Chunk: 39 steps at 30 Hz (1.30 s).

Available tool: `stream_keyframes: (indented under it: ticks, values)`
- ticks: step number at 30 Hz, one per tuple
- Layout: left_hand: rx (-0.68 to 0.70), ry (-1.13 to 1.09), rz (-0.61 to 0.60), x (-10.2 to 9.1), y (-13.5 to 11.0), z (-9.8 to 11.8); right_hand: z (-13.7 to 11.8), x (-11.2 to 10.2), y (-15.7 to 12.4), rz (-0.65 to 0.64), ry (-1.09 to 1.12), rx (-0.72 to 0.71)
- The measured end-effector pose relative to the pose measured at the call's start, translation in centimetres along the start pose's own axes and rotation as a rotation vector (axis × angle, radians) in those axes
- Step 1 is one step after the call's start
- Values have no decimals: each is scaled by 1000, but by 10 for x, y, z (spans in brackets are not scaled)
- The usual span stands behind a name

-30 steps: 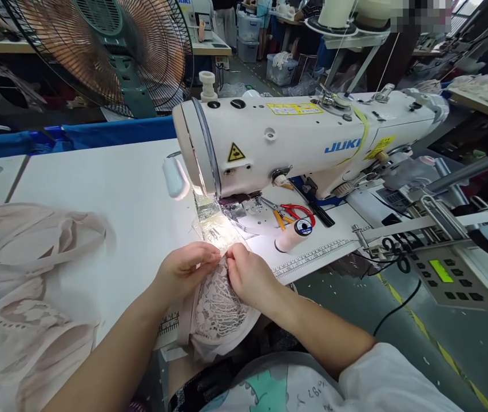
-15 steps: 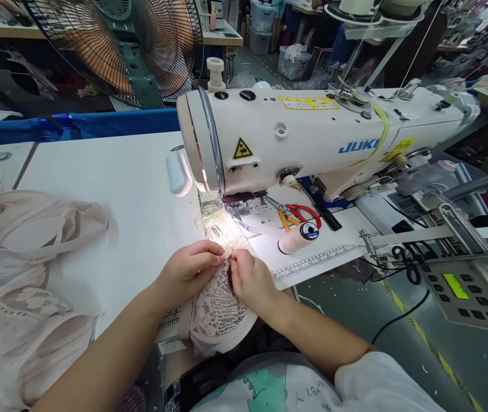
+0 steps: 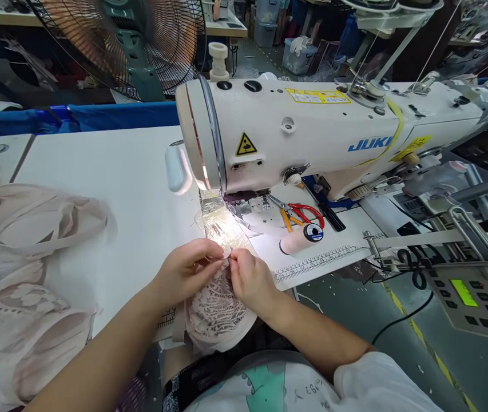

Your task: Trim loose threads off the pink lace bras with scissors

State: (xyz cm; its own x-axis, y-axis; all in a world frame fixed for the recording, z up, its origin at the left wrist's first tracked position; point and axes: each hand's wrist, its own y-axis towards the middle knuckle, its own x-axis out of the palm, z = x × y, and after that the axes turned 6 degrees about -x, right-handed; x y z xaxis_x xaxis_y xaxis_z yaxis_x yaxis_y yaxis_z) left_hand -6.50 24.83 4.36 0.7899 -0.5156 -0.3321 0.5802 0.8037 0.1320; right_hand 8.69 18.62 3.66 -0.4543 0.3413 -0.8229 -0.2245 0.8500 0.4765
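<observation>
A pale pink lace bra (image 3: 215,312) hangs over the table's front edge toward my lap. My left hand (image 3: 190,266) pinches its top end, where a small whitish strip shows at the fingertips. My right hand (image 3: 250,280) grips the same end from the other side, thumb and finger pressed together. Both hands are just in front of the needle area of the white sewing machine (image 3: 286,137). Beneath the fingertips, the shiny taped plate (image 3: 222,226) is lit by the machine's lamp. The exact fold between the fingers is hidden.
More pale pink bras (image 3: 33,297) lie on the left of the table. Right of my hands are a pink thread spool (image 3: 297,240), red-handled scissors (image 3: 308,213) and yellow-handled snips (image 3: 287,220). A fan (image 3: 136,51) stands behind; a control panel (image 3: 471,300) sits at right.
The camera view has shifted slightly. My left fingers have changed their bend a little at the bra's top end, while my right hand keeps its pinch in nearly the same place.
</observation>
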Motion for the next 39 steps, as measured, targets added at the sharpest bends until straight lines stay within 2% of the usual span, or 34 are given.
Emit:
stream_keyframes:
  ticks: [3,5,7,11,14,17,22,33,39]
  values:
    - [-304,-27,-49,-2,3,6,-1,2,2,-37,-3,-21]
    - [-377,-62,-102,-6,4,9,-3,3,5,-65,-18,-45]
    - [-381,-119,-109,-12,5,9,-4,5,12,-89,-43,-83]
    - [-369,-267,-16,-27,1,7,-6,6,35,-96,-89,-214]
    - [-342,-367,87,-34,-2,5,-6,9,49,-43,-123,-298]
    - [-343,-404,167,-32,0,4,-3,17,52,17,-114,-323]
    - [-386,-412,170,-22,6,-4,5,24,43,-10,-26,-206]
    - [-390,-321,157,-19,10,-8,12,13,42,-172,231,69]
    - [-432,-350,133,-18,10,-8,14,13,43,-232,211,101]
